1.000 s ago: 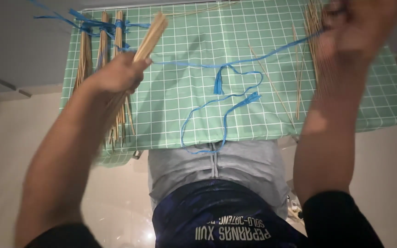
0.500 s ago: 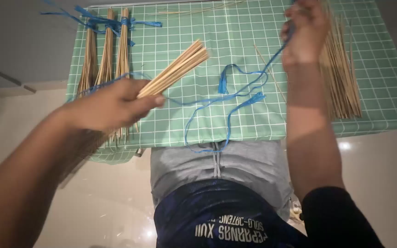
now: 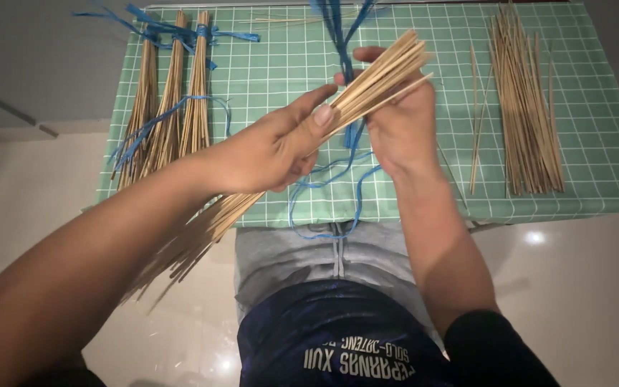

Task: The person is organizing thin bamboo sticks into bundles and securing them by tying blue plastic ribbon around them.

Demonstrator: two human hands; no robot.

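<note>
The left hand (image 3: 270,147) grips a loose stick bundle (image 3: 367,82) above the surface (image 3: 424,193); the right hand (image 3: 399,122) closes on its top, with blue string (image 3: 345,43) rising behind. Farther off, three tied bundles (image 3: 170,93) lie finished, while loose sticks (image 3: 528,107) remain unbundled.

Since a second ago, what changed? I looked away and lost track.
The right hand came down from the far right and joined the left hand at the stick bundle, whose top swung rightward. The blue string now hangs up there. Tied bundles and loose sticks stayed put.
</note>
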